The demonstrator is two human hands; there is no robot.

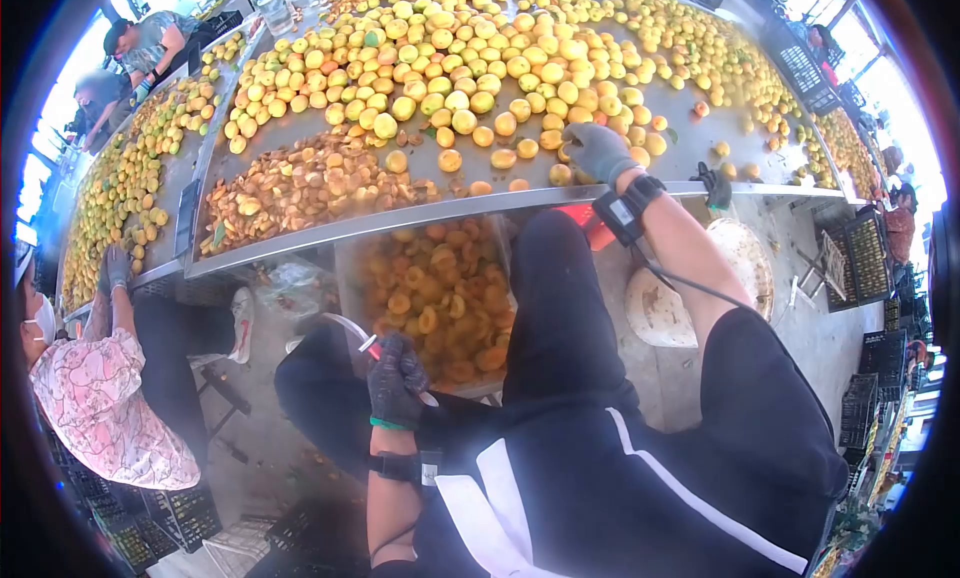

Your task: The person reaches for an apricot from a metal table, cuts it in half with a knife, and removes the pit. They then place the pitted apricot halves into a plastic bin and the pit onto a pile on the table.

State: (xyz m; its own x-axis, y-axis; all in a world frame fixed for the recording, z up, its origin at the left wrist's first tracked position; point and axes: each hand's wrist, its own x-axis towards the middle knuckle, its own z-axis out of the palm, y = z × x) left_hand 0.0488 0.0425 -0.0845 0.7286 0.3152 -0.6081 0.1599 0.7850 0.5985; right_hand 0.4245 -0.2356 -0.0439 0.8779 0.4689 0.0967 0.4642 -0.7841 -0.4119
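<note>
My left hand (397, 383), in a dark glove with a green cuff, is closed around a knife (368, 344) with a red handle and a curved blade. It is held above my lap, by a crate of halved apricots (430, 298). At the near part of the metal table (440, 200), my gloved right hand (600, 154) reaches into loose whole apricots (502, 158). Its fingers curl over an apricot (565, 152), partly hidden by them. Behind it spreads a big heap of yellow apricots (430, 58).
Brown apricot stones (300, 188) lie heaped along the table's near left edge. A person in a pink patterned top (110, 408) sits at left. A white round stool (700, 283) stands at right, black crates (858, 258) beyond. A dark glove (714, 186) hangs on the table rim.
</note>
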